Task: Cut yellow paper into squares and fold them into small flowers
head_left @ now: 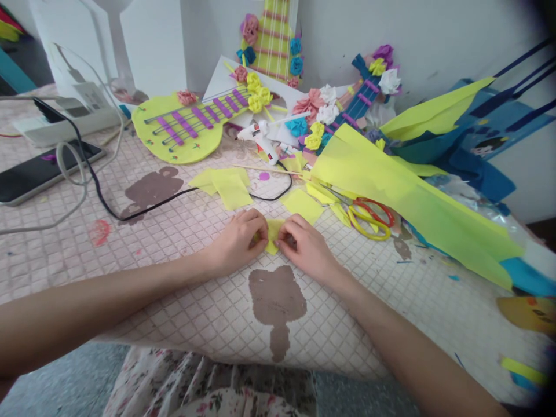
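Observation:
Both hands meet over the near middle of the table, pinching a small piece of yellow crepe paper (273, 233) between them. My left hand (241, 240) is closed on its left edge, and my right hand (306, 246) grips the right edge. The fingers hide much of the piece. Just beyond my hands lie cut yellow paper squares (231, 189), with another yellow square (303, 205) to the right. Scissors (369, 218) with red and yellow handles rest to the right of my right hand.
A white glue gun (260, 139) lies behind, its black cord (143, 212) running left. A yellow paper guitar (178, 128), flowered guitar crafts and a large yellow paper sheet (403, 202) fill the back and right. A phone (47, 171) and power strip (65, 124) sit left.

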`<state>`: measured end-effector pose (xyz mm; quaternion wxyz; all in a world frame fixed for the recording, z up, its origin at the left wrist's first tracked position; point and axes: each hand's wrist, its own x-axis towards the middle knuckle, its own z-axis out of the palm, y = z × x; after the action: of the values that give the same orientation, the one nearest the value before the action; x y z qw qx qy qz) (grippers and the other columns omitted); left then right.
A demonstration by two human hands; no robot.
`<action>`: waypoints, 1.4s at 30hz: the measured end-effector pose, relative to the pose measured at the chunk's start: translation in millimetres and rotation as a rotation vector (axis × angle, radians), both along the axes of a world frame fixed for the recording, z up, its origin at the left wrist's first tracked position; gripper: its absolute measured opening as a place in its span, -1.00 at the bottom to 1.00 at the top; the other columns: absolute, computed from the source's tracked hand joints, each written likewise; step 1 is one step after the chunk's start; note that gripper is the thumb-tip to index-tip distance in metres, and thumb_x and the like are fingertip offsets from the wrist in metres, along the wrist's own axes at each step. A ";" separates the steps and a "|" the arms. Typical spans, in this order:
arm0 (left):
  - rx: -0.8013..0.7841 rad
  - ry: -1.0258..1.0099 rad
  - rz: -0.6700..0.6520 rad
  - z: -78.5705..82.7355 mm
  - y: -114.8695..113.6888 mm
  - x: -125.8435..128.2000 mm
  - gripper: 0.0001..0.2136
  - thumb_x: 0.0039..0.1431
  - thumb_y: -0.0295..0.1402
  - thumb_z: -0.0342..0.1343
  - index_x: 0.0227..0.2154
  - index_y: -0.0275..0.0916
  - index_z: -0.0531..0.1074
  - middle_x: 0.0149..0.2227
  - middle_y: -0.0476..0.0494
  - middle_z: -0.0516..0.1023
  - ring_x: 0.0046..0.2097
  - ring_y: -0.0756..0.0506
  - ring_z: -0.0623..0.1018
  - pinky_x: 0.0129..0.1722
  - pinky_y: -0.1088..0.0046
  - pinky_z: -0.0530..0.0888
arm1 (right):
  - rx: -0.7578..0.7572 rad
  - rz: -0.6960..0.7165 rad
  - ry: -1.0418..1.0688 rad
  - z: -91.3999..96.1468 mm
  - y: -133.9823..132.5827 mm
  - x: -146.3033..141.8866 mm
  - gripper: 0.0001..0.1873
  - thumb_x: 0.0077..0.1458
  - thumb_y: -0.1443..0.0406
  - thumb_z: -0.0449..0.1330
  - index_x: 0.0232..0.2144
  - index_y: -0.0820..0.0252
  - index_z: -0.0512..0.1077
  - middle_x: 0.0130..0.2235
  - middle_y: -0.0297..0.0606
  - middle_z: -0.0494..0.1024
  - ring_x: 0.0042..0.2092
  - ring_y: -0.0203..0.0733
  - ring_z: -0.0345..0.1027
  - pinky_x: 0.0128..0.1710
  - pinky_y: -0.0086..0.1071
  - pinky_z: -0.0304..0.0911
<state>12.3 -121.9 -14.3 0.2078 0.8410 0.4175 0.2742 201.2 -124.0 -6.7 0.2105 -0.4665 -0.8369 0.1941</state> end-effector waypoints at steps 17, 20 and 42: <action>-0.043 0.033 -0.025 4.9 -0.4 -1.5 -0.96 0.06 -0.42 0.06 -0.40 -0.25 0.39 -0.27 -0.14 0.37 -0.19 -0.11 0.38 -0.16 0.28 0.36 | 0.067 -0.008 0.024 -6.9 -2.5 -1.2 -0.92 0.06 0.37 0.09 -0.38 0.11 0.23 -0.29 -0.26 0.33 -0.24 -0.18 0.27 -0.29 -0.31 0.24; -0.041 0.052 -0.011 4.4 -1.0 -1.7 -0.94 0.06 -0.40 0.08 -0.39 -0.25 0.39 -0.25 -0.15 0.36 -0.18 -0.12 0.38 -0.15 0.27 0.36 | 0.088 0.002 -0.003 -7.1 -2.6 -1.5 -0.92 0.07 0.37 0.08 -0.39 0.11 0.22 -0.29 -0.25 0.32 -0.23 -0.16 0.27 -0.27 -0.30 0.24; -0.130 0.044 -0.162 12.1 7.5 -11.6 -0.81 -0.03 -0.32 0.19 -0.32 -0.24 0.41 -0.21 -0.15 0.37 -0.15 -0.12 0.40 -0.13 0.29 0.37 | 0.018 0.092 -0.066 3.8 -3.5 1.8 -0.62 -0.11 0.15 0.27 -0.29 0.14 0.23 -0.22 -0.20 0.30 -0.15 -0.07 0.24 -0.17 -0.17 0.25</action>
<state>0.6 -114.4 -2.2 0.2740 0.8626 0.3696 0.2102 203.0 -127.5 -2.9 0.1778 -0.4318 -0.8657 0.1805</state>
